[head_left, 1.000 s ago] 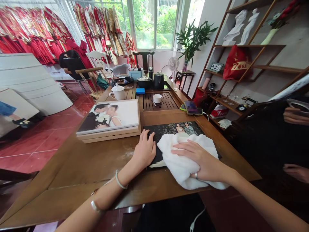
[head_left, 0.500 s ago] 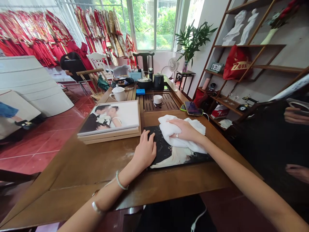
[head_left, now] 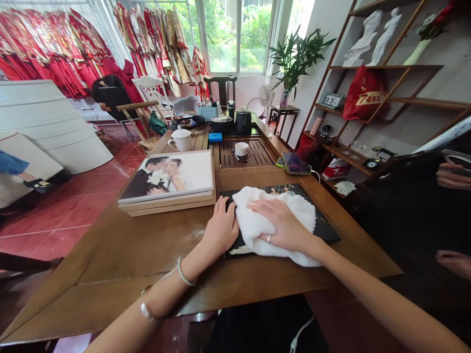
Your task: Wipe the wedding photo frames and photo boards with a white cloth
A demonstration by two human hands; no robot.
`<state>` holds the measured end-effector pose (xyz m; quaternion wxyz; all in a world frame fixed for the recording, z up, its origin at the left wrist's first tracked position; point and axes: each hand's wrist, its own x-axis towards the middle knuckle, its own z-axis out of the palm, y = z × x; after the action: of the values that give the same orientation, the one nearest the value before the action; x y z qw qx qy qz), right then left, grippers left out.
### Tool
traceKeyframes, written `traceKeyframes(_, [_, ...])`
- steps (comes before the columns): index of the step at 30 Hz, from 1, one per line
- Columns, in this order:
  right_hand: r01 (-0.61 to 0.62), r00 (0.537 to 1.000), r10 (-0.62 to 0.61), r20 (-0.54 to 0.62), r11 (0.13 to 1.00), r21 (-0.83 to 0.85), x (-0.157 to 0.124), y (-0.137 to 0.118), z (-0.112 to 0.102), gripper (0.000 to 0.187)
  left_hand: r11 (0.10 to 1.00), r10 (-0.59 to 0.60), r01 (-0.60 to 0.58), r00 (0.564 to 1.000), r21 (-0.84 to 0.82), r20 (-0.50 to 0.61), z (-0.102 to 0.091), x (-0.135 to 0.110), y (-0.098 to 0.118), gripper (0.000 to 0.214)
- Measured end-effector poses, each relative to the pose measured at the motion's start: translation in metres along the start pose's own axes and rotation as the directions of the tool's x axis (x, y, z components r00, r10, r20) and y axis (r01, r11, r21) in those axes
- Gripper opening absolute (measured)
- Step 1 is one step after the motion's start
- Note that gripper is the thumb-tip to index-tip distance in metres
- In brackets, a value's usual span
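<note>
A dark photo panel (head_left: 327, 226) lies flat on the wooden table, with small figures printed near its far edge. My right hand (head_left: 281, 223), wearing a ring, grips a bunched white towel (head_left: 301, 211) and presses it on the panel. The towel hides most of the panel's middle and hangs over its near edge. At the panel's left edge rests my left hand (head_left: 222, 225), fingers stretched out and holding nothing. To its left is a stack of framed photos (head_left: 191, 176), the top one showing a couple.
Behind the panel sit a slatted tea tray (head_left: 257, 156) with a white cup (head_left: 241, 149), a lidded mug (head_left: 181, 139) and a phone (head_left: 296, 163) on a cable. At the right, another person's hand (head_left: 454, 175) holds a phone. Shelves (head_left: 386, 68) stand beyond.
My right hand has drawn the towel toward me, from the far part of the panel to its near edge. The figures near the far edge now show. My left hand stays put.
</note>
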<state>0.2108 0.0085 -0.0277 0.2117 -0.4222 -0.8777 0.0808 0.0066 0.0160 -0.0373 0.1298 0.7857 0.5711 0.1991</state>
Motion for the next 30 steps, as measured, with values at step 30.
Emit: traceKeyframes(30, [0.004,0.981,0.004,0.195,0.999,-0.042,0.079,0.006,0.003,0.072,0.931,0.099,-0.161,0.975,-0.328,-0.198,0.008,0.000,-0.001,0.063])
